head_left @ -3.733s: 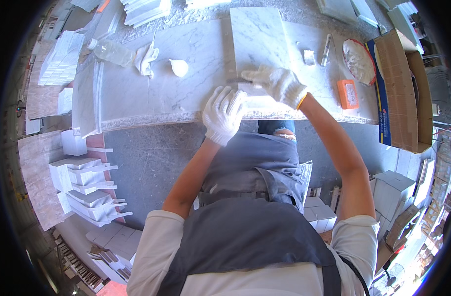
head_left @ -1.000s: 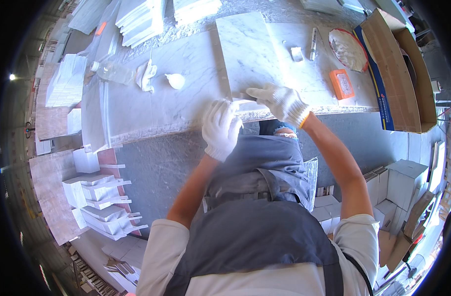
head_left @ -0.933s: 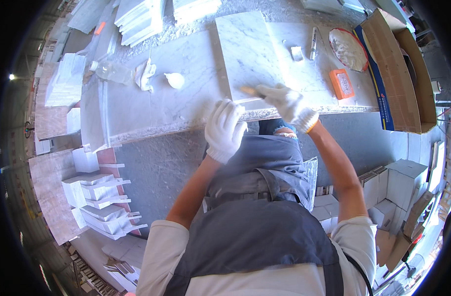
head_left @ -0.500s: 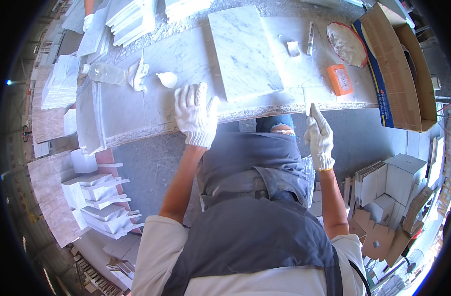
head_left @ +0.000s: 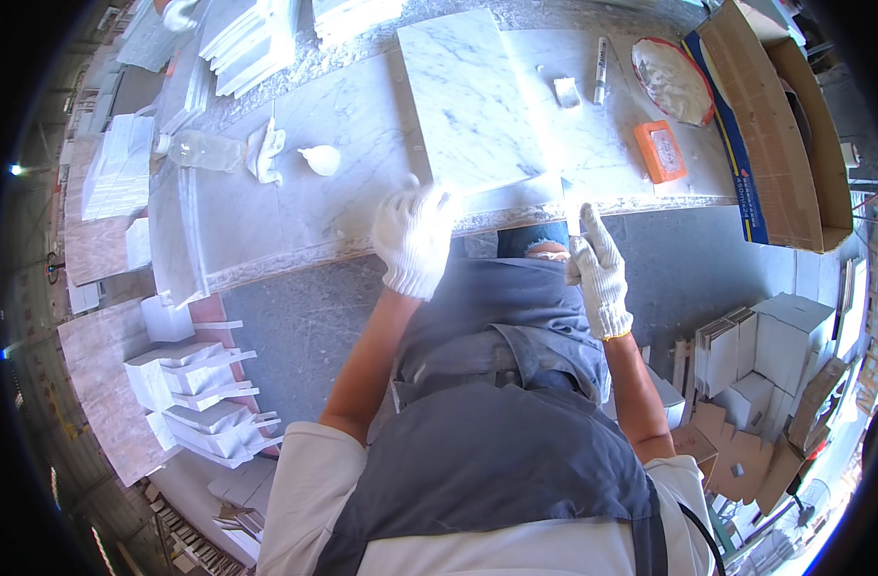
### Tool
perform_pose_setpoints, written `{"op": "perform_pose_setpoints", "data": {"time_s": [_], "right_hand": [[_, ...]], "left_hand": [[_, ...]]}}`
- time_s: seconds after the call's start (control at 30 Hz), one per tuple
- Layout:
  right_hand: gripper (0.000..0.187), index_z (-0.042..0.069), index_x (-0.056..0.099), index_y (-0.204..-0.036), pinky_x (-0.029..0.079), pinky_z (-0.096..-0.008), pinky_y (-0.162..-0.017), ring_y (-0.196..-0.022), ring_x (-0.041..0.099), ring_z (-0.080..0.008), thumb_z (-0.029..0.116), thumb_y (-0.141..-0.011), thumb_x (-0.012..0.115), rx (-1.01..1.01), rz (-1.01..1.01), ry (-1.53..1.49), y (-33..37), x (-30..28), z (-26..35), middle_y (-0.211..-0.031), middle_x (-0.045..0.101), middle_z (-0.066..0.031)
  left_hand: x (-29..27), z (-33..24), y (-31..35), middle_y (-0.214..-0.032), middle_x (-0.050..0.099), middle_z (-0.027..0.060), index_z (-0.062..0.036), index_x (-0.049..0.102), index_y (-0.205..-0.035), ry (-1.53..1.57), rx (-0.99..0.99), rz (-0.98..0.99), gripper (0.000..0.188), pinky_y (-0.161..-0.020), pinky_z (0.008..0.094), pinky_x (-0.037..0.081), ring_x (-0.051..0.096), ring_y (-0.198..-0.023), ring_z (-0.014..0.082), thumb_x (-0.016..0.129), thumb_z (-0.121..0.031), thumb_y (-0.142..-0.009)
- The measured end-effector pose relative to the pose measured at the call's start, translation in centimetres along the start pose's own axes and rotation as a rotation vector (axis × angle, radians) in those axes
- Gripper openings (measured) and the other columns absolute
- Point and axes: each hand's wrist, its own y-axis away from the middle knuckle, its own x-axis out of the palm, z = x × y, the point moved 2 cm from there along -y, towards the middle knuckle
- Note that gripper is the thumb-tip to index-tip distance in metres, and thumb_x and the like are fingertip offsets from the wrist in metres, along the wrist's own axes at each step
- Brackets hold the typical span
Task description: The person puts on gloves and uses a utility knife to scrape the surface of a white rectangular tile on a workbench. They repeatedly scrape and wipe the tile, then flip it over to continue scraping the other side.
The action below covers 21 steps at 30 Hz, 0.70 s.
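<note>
A white-gloved hand, my left hand [head_left: 415, 238], is at the near left corner of a grey-veined marble slab [head_left: 473, 101] lying on the worktable. Its fingers look bent but are blurred, and I cannot tell whether they grip the slab. My right hand [head_left: 600, 274], also gloved, is closed just off the table's front edge. From its fingers sticks a thin, pale, flat blade [head_left: 572, 223], pointing toward the table. Left of the slab lie a white bulb-shaped object [head_left: 320, 159], a crumpled white cloth [head_left: 264, 154] and a clear plastic bottle [head_left: 204, 152].
On the table's right are an orange block [head_left: 661, 152], a marker [head_left: 600, 72], a small pale piece [head_left: 567, 92] and a red-rimmed bowl of white paste [head_left: 671, 82], beside a cardboard box [head_left: 760, 125]. Stacked slabs [head_left: 247, 43] and another person's gloved hand [head_left: 180, 14] are far left.
My left hand has moved right, from lying flat on the table to the slab's corner. My right hand has shifted slightly left with the blade. The other person's hand has come further into view.
</note>
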Motion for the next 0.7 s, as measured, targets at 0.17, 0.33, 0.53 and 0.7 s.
{"op": "perform_pose_setpoints", "data": {"time_s": [0.17,0.33,0.53,0.7], "right_hand": [[0.062,0.002,0.035,-0.163,0.052,-0.0238,-0.066,-0.069,0.055,-0.0059,0.007,-0.105,0.055,0.024,0.071,0.077,0.2,0.4,0.0,-0.092,0.072,-0.0062],[0.06,0.003,0.039,-0.162,0.048,-0.0242,-0.06,-0.066,0.051,-0.0064,0.011,-0.107,0.059,0.092,0.045,0.0,1.0,-0.5,0.7,-0.086,0.061,-0.0017],[0.045,0.0,0.054,-0.151,0.045,-0.0226,-0.056,-0.062,0.05,-0.0058,0.016,-0.108,0.06,0.144,0.097,-0.004,0.8,-0.8,0.1,-0.08,0.063,0.0008],[0.028,0.005,0.071,-0.128,0.05,-0.0245,-0.062,-0.065,0.057,-0.0059,0.02,-0.105,0.065,0.249,0.124,-0.023,0.7,-0.4,-0.6,-0.078,0.064,0.0013]], "left_hand": [[0.8,-0.9,-1.8,-0.097,0.077,0.0058,-0.014,0.076,-0.114,-0.181,0.29,0.092,0.034,-0.11,0.0436,0.045,0.073,-0.097,0.0296,0.073,-0.04,-0.092],[-1.9,1.1,-0.1,-0.096,0.078,0.0058,-0.0096,0.08,-0.102,0.045,0.032,0.162,0.019,-0.105,0.045,0.052,0.071,-0.112,0.0331,0.073,-0.026,-0.095],[-2.3,1.8,0.8,-0.097,0.077,0.0081,-0.0128,0.079,-0.105,0.053,0.089,0.095,0.02,-0.108,0.0473,0.05,0.072,-0.106,0.0307,0.075,-0.025,-0.09],[-0.2,-0.7,-0.8,-0.131,0.068,0.0115,-0.018,0.072,-0.124,-0.099,0.237,0.296,0.042,-0.121,0.0467,0.037,0.057,-0.134,0.0243,0.074,-0.034,-0.086]]}}
